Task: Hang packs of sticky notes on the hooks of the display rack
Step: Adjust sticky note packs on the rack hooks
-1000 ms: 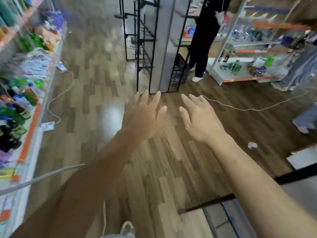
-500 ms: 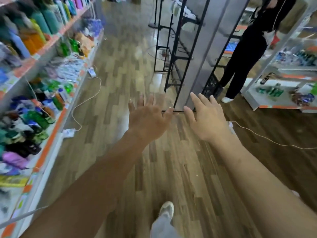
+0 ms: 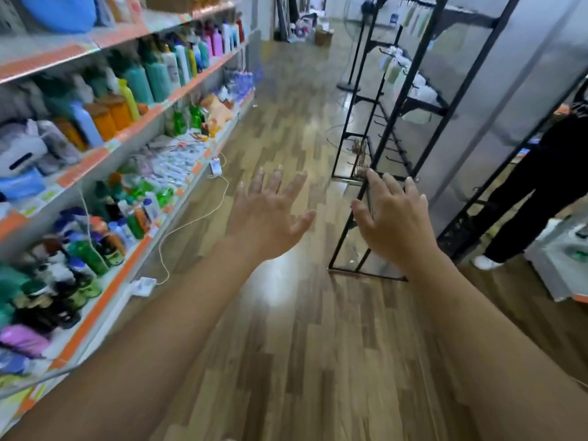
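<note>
Left side: shelves of bottles run up the left edge, with a white cable trailing on the floor below.
Right edge: a person in black stands past the rack.
Rack: black, right of centre, upright, its long run heading away up the aisle. Hooks stick out to the left.
Packs: pale stuff on the upper hooks, too blurry to call.
Left hand: centre, fingers spread, empty.
Right hand: just right of it, fingers straight and loosely apart, empty, covering the rack's near post.
</note>
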The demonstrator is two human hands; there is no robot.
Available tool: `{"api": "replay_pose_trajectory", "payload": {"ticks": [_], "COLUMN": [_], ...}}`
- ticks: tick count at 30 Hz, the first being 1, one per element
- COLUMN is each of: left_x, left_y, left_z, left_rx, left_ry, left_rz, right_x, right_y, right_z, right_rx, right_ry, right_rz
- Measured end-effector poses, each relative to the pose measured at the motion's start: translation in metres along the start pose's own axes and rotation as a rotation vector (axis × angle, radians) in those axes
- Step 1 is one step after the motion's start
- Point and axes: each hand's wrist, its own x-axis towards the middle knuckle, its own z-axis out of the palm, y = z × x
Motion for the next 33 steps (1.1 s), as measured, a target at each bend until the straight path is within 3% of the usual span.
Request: {"api": "replay_pose_trajectory", "payload": {"ticks": [15, 33], "left_x": [0.335, 0.767], "left_y": [-0.110, -0.073], "left_z": [0.021, 0.039], "left_rx": [-0.038, -0.109], "left_ry": [0.053, 0.122], "left_rz": [0.067, 0.293], "right_x": [0.327, 0.708], "right_y": [-0.030, 0.074], "right_z": [0.038, 0.043], "right_rx": [0.092, 0.273], "right_ry": [0.115, 0.373], "right_rz": [0.094, 0.242]}}
